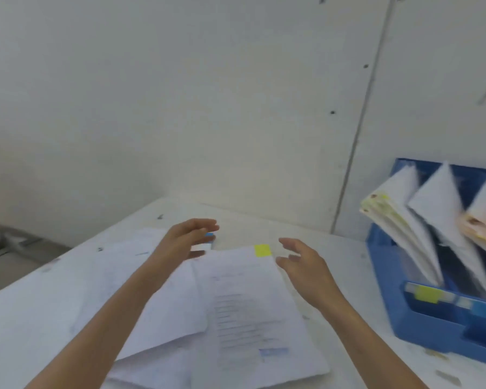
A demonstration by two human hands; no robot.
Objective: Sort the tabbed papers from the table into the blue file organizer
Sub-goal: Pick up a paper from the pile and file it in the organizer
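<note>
Both hands spread, empty: left hand (187, 238) & right hand (303, 265) flank the yellow-tabbed paper (253, 304) atop table (25, 318) pile, likely to lift it; blue file organizer (421, 327) waits at right, part-filled.

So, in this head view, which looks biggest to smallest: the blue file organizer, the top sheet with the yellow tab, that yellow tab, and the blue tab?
1. Top sheet, though nearness to the camera inflates it
2. Blue file organizer, partly cut off
3. Yellow tab
4. Blue tab, mostly hidden by the left hand
</note>
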